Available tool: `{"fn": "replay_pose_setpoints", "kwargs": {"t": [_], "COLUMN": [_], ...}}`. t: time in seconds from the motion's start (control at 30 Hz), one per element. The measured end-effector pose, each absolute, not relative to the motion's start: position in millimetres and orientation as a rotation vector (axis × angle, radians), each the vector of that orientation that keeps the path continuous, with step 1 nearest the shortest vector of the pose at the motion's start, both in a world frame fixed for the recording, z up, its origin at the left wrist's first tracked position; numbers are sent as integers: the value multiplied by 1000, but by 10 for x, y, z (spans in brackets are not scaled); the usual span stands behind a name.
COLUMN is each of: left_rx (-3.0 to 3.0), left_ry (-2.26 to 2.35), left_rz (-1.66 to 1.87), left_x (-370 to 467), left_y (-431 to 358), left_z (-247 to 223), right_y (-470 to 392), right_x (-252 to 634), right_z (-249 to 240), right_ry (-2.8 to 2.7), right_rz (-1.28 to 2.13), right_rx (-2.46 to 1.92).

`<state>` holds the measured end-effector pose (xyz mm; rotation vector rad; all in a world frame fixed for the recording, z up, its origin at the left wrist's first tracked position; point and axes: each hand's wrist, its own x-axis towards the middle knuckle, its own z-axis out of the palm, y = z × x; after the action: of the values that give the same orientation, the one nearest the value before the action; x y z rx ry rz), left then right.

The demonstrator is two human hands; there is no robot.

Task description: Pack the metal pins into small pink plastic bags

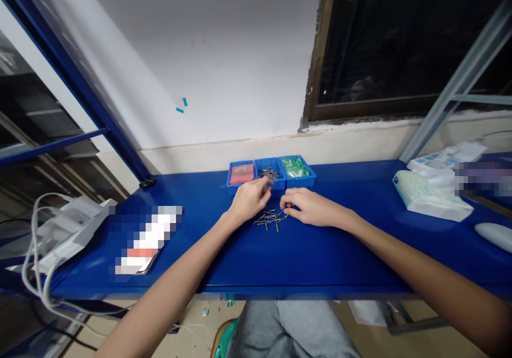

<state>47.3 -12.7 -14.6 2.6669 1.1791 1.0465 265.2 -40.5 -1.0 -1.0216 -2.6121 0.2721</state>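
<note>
My left hand (251, 199) is in front of the middle blue bin (276, 184), its fingers curled together near the bin's front edge. Whatever they may hold is too small to see. To the right, my right hand (307, 206) rests low over the table, fingers bent inward at the edge of a small pile of thin metal pins (270, 218) with yellowish ends. I cannot make out what is between its fingertips. More small metal pieces (269, 173) lie in the middle bin. A red packet (241, 174) fills the left bin, and green-and-clear packets (295, 166) fill the right one.
On the blue table (248, 264), a blurred-out phone-like object (154, 235) lies at left, beside a white power strip (74, 230) with cables. A tissue pack (434, 195) and a white rounded object (494, 236) are at right. Behind is a wall (224, 80).
</note>
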Motion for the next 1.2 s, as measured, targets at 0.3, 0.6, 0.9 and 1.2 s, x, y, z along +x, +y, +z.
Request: {"fn": "replay_pose_setpoints", "kwargs": {"t": [0.3, 0.6, 0.9, 1.2], "left_rx": [2714, 2735, 2751, 2755], "left_ry": [1186, 1183, 1170, 1166], "left_rz": [1006, 982, 999, 991], "left_x": [467, 474, 476, 470], "left_y": [-122, -138, -116, -117], "left_z": [-145, -150, -164, -158], "right_y": [-388, -400, -418, -456], "right_x": [2662, 2651, 2667, 2689], "right_z": [-16, -3, 64, 115], "right_ry": [-2707, -2729, -2792, -2844], "right_rz": [349, 349, 503, 476], "right_rx": [-1016, -932, -966, -978]}}
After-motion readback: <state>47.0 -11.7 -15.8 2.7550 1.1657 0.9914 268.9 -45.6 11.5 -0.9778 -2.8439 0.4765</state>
